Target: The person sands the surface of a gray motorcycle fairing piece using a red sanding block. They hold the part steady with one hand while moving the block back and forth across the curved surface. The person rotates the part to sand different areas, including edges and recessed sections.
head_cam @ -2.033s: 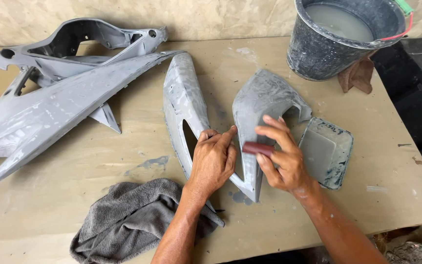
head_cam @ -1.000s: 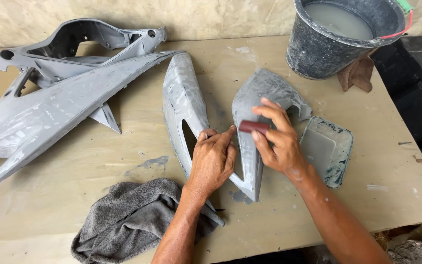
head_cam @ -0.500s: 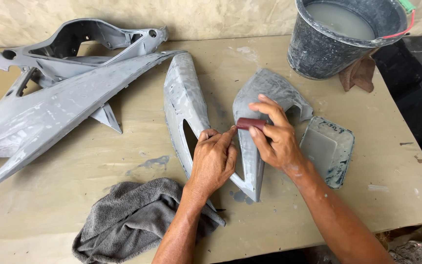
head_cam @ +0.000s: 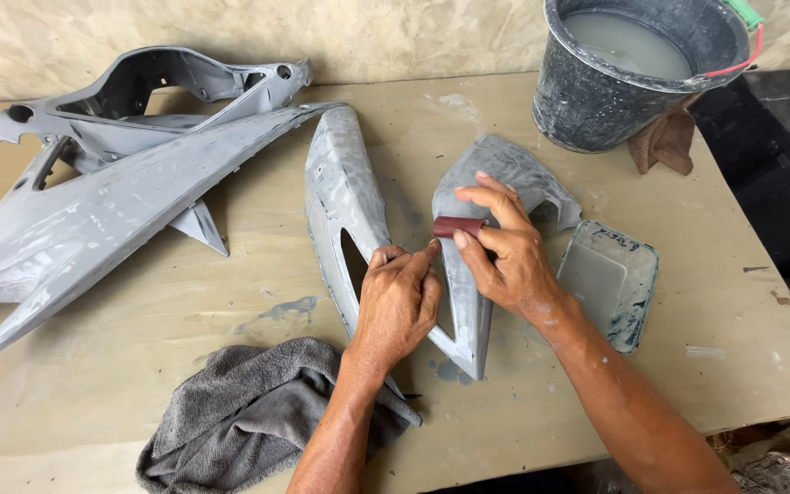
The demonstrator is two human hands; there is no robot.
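Note:
A grey primed plastic fairing panel [head_cam: 496, 174] with two arms lies on the wooden table [head_cam: 230, 293] in front of me. My right hand [head_cam: 505, 252] presses a small folded piece of reddish-brown sandpaper [head_cam: 457, 226] against the panel's right arm. My left hand [head_cam: 397, 302] rests flat on the panel between its two arms and steadies it. The panel's left arm [head_cam: 340, 192] runs away from me toward the table's middle.
Two larger grey fairing pieces [head_cam: 93, 220] lie at the left. A grey towel [head_cam: 240, 412] sits crumpled near the front edge. A dark bucket of cloudy water [head_cam: 633, 64] stands at the back right, a brown rag [head_cam: 665, 142] beside it. A shallow square tray [head_cam: 610, 279] lies right of my hand.
My right hand slid the sandpaper up the panel's right arm, away from me, by a few centimetres. My left hand and the panel stayed in place.

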